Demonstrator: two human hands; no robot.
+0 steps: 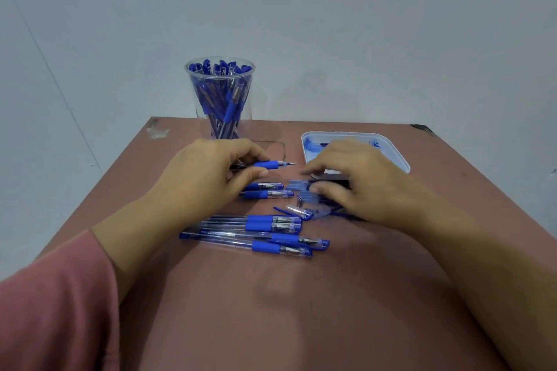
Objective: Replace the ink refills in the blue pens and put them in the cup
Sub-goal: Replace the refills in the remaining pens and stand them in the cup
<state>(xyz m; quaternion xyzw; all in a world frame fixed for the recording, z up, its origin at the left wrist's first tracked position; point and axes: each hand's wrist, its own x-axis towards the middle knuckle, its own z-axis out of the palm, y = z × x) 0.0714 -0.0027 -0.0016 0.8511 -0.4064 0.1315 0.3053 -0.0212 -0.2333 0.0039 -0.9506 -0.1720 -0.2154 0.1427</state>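
Take the tall clear plastic cup (pixel 201 117) as your reference point. It stands upright at the far edge of the reddish-brown surface (pixel 271 310) and is packed with blue pens (pixel 224 90) standing on end.

Your left hand (pixel 208 172) sits directly in front of the cup, on your side of it. Its fingers and thumb are curled round an uncapped pen with a clear barrel and a blue rubber grip (pixel 269 164). This pen lies roughly level, with its metal tip pointing right. A pink sleeve (pixel 54 310) covers that forearm.

Your right hand (pixel 355 187) is to the right of the cup and nearer to you. It is palm down, with its fingers bent over a scatter of loose blue pen caps (pixel 301 211) and dark slender parts. Motion blur hides the fingertips, so you cannot tell whether this hand grips anything.

A white rectangular plastic tray (pixel 391 150) lies to the right of the cup, partly hidden by the right hand.

Two blue-grip pens (pixel 268 191) lie side by side in front of the cup, just on your side of the left hand. A group of four blue-grip pens (pixel 271 232) lies further from the cup, toward you. All of these pens lie crosswise with their grip ends to the right.
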